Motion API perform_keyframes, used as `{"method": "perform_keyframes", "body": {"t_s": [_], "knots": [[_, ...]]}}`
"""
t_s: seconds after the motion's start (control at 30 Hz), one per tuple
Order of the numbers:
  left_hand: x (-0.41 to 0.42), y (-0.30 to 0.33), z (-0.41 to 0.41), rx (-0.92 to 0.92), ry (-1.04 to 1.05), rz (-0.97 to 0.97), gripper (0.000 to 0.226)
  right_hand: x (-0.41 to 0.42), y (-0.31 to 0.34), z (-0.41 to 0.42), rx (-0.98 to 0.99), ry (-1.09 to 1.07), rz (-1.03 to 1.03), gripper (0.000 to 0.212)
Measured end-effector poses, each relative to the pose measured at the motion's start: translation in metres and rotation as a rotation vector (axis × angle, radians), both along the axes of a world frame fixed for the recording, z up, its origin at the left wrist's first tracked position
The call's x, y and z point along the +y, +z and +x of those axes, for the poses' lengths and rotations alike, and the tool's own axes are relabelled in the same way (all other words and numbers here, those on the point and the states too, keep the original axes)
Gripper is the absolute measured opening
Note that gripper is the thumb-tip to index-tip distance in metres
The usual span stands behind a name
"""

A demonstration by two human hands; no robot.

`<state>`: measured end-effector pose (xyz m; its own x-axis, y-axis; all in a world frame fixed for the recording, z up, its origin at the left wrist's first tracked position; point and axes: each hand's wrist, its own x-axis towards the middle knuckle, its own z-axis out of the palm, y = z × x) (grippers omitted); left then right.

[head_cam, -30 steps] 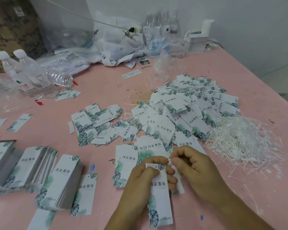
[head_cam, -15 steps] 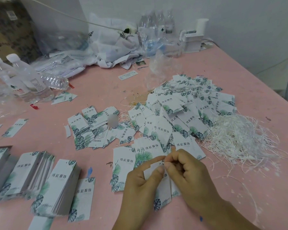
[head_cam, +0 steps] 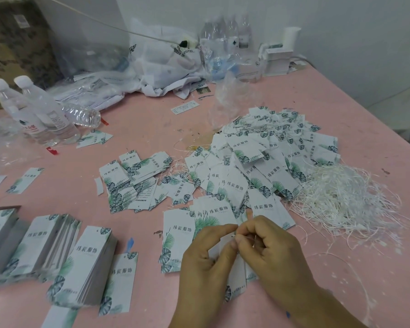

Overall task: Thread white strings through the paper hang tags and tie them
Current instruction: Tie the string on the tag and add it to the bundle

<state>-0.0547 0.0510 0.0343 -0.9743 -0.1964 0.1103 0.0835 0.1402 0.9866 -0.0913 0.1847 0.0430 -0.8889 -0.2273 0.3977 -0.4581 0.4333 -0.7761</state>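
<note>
Since a second ago the white paper hang tag with green leaf print (head_cam: 233, 292) has swung from lying flat and face-up under the hands to standing nearly edge-on between them, and both hands have closed in over its top end. The left hand (head_cam: 205, 261) curls round the tag, thumb pressed near the punched end; the right hand (head_cam: 273, 250) pinches at the same spot with bent fingers, apparently on a thin white string, though the string itself is too fine to make out there. This is near the front edge of the pink worktop (head_cam: 147, 129), towards its middle.

The tag should handle as light, stiff card: smooth and a little slippery, easy to crease if squeezed across its width, so hold is best taken close to the hole at the narrow end, where the card resists the pull of the thread. The string looks limp, springy and prone to tangle.

The loose heap of white strings (head_cam: 346, 197) lies towards the right edge, touching the spread pile of strung tags (head_cam: 265, 159) in the middle. Neat stacks of unstrung tags (head_cam: 85, 266) stand near the front left corner. Clear plastic water bottles with white caps (head_cam: 38, 112) lie along the left edge.
</note>
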Motion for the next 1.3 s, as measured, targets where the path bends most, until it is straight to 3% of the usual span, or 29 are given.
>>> {"method": "perform_keyframes", "body": {"t_s": [0.2, 0.37, 0.53, 0.63, 0.77, 0.9, 1.07, 1.17, 1.3], "knots": [[-0.004, 0.001, -0.002, 0.000, -0.084, -0.007, 0.024, 0.000, 0.000, 0.002, -0.113, 0.020, -0.087, 0.010], [-0.009, 0.001, -0.003, -0.041, -0.147, 0.103, 0.032, 0.004, -0.001, -0.004, -0.351, 0.113, -0.234, 0.006], [-0.005, 0.003, -0.002, -0.127, -0.114, 0.201, 0.040, 0.007, -0.001, -0.011, -0.512, 0.185, -0.360, 0.017], [-0.003, 0.002, -0.001, -0.126, -0.068, 0.150, 0.041, 0.008, -0.002, -0.014, -0.554, 0.200, -0.355, 0.025], [0.000, -0.002, 0.001, -0.097, -0.045, 0.067, 0.035, 0.008, -0.003, -0.013, -0.554, 0.182, -0.321, 0.019], [-0.007, 0.001, -0.001, -0.130, -0.083, 0.228, 0.039, 0.010, 0.000, -0.016, -0.569, 0.182, -0.347, 0.021], [-0.010, 0.010, -0.006, -0.247, -0.137, 0.753, 0.037, 0.014, -0.001, -0.021, -0.811, 0.280, -0.583, 0.027], [-0.008, 0.013, -0.007, -0.272, -0.128, 0.797, 0.027, 0.013, -0.004, -0.021, -0.891, 0.330, -0.656, 0.035], [-0.005, 0.013, -0.006, -0.248, -0.113, 0.757, 0.038, 0.012, -0.005, -0.022, -0.959, 0.386, -0.704, 0.038]]}}
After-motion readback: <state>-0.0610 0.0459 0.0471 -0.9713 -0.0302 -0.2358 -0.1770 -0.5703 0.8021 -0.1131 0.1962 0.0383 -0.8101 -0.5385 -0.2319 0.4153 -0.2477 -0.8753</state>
